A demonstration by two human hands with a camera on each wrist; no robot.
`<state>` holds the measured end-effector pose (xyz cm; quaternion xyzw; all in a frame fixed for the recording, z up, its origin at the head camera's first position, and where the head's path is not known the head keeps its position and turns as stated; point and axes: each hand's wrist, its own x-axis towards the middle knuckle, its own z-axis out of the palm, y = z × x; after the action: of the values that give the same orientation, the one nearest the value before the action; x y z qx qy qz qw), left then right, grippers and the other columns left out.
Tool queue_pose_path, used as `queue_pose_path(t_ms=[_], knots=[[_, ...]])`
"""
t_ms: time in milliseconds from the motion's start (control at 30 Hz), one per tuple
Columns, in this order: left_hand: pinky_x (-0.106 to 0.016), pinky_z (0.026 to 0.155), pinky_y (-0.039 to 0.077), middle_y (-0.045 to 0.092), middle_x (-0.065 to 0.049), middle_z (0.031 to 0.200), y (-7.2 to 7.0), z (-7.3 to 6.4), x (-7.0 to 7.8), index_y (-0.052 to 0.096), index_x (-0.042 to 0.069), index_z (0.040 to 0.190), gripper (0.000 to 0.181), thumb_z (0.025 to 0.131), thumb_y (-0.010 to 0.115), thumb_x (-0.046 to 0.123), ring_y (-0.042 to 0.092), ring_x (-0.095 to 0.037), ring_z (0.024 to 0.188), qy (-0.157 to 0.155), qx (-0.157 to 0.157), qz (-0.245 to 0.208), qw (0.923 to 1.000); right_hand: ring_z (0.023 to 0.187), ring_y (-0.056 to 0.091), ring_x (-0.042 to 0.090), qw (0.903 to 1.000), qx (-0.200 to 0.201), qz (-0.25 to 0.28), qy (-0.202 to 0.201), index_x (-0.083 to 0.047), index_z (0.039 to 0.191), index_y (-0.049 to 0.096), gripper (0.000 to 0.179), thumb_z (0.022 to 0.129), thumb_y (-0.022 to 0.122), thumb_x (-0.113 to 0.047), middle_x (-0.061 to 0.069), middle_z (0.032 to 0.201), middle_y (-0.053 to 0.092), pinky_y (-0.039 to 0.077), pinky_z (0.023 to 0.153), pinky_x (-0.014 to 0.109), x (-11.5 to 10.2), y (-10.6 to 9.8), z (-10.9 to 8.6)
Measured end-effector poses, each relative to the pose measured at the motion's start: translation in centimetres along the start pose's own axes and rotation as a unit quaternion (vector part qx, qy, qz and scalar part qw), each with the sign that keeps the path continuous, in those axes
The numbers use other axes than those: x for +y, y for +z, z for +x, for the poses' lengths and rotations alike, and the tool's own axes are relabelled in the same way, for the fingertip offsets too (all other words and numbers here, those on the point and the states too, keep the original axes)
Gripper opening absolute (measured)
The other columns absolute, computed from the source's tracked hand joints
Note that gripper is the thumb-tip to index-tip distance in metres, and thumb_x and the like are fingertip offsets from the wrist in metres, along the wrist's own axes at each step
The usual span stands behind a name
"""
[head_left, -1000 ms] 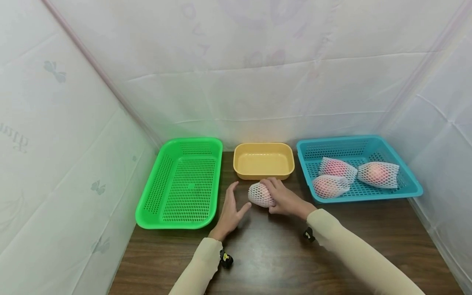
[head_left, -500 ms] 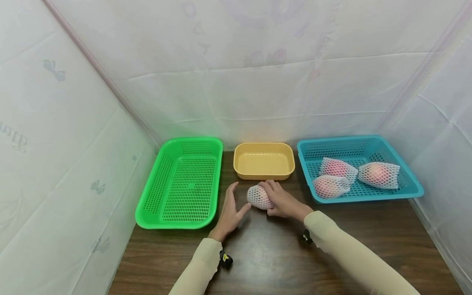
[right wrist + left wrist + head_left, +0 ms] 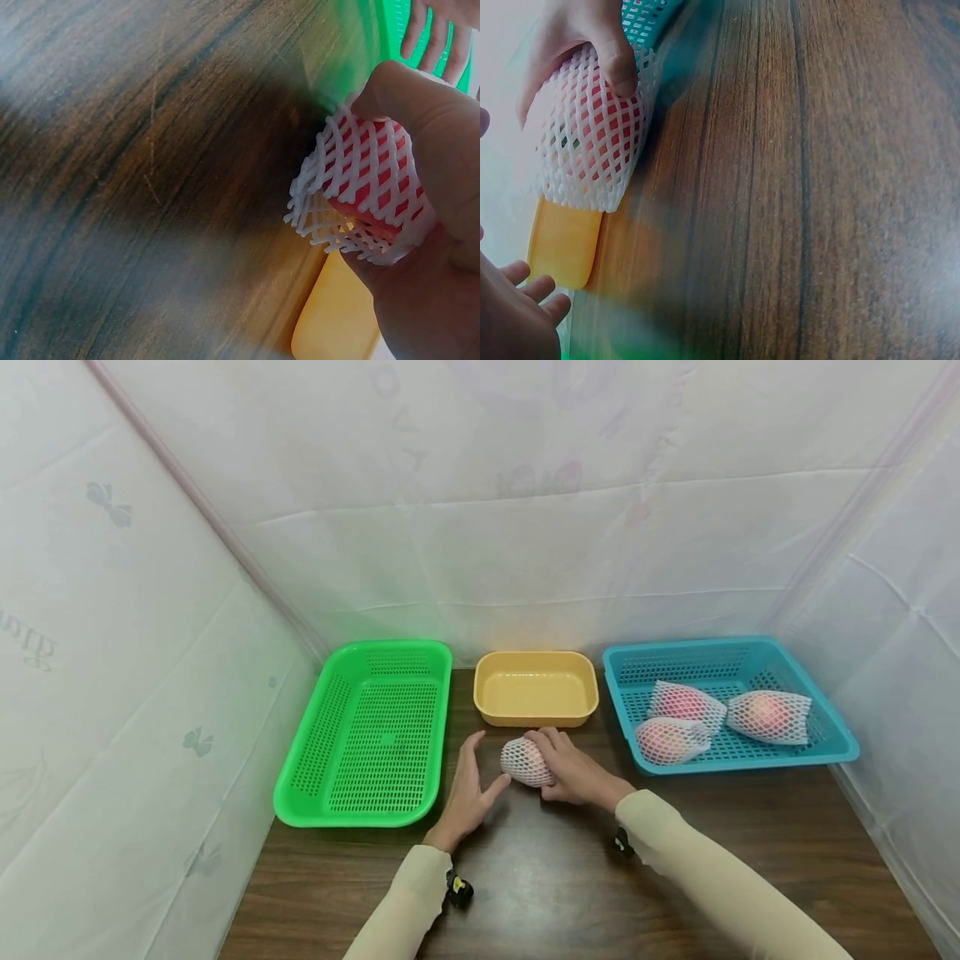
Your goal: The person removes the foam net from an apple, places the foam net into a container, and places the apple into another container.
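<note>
A round red fruit in a white foam net [image 3: 526, 762] is in my right hand [image 3: 576, 768], just in front of the yellow basin. My thumb and fingers grip its right side; the right wrist view shows red skin through the mesh [image 3: 375, 169] and one loose end of the net. My left hand [image 3: 463, 795] is held beside the fruit on its left, thumb spread from the straight fingers and nothing in it. In the left wrist view, left fingertips [image 3: 538, 288] show at the lower left, apart from the netted fruit [image 3: 592, 142].
On the wooden table [image 3: 540, 893] a green basket [image 3: 435, 777] stands at left, a yellow basin [image 3: 536, 721] at the back middle and a blue basket [image 3: 750, 763] at right. The blue one holds 3 netted fruits [image 3: 768, 714]. White curtains [image 3: 450, 527] enclose the back and sides.
My right hand has shifted slightly left and toward me with the netted fruit, closer to my left hand, then stayed nearly still. The left hand has not moved.
</note>
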<state>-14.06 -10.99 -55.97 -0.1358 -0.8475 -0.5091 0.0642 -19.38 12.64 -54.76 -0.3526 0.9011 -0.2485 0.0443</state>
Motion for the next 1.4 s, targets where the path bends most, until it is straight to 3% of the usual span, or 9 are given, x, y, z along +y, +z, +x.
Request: queue_pose_path(t_ms=[500,933,1167,1400], knots=[[-0.062,0.117,0.027,0.029,-0.021,0.160,0.08,-0.05,0.03,0.024,-0.001,0.157,0.080,0.094,0.071,0.017,0.030,-0.038,0.148,0.014,0.003,0.004,0.9999,0.130,0.043,0.031,0.9999,0.015,-0.003,-0.007,-0.008,0.156,0.032,0.098,0.077,0.088,-0.019,0.016,0.149,0.036,0.050,0.100,0.050,-0.10,0.01,-0.47],[-0.055,0.120,0.026,0.028,-0.018,0.161,0.14,-0.15,-0.13,0.024,0.004,0.158,0.082,0.094,0.073,0.020,0.028,-0.032,0.150,-0.007,-0.007,0.005,0.9999,0.131,0.042,0.031,0.9999,0.013,-0.009,-0.004,-0.008,0.157,0.030,0.099,0.078,0.089,-0.021,0.015,0.151,0.035,0.048,0.104,0.049,-0.03,0.04,-0.40],[-0.059,0.118,0.027,0.029,-0.020,0.160,0.17,-0.02,-0.17,0.025,-0.002,0.156,0.081,0.093,0.072,0.014,0.030,-0.035,0.149,0.005,-0.003,0.003,1.0000,0.135,0.040,0.032,0.9997,0.018,-0.014,-0.005,-0.009,0.158,0.029,0.100,0.079,0.089,-0.022,0.016,0.153,0.033,0.045,0.108,0.051,-0.03,-0.08,-0.42],[-0.056,0.120,0.026,0.028,-0.019,0.160,0.16,0.00,-0.27,0.024,-0.002,0.157,0.082,0.092,0.072,0.014,0.029,-0.032,0.150,-0.001,-0.005,0.002,1.0000,0.139,0.036,0.033,0.9997,0.021,-0.011,-0.005,-0.009,0.159,0.027,0.102,0.080,0.089,-0.023,0.017,0.156,0.031,0.043,0.110,0.052,-0.03,-0.30,-0.44]])
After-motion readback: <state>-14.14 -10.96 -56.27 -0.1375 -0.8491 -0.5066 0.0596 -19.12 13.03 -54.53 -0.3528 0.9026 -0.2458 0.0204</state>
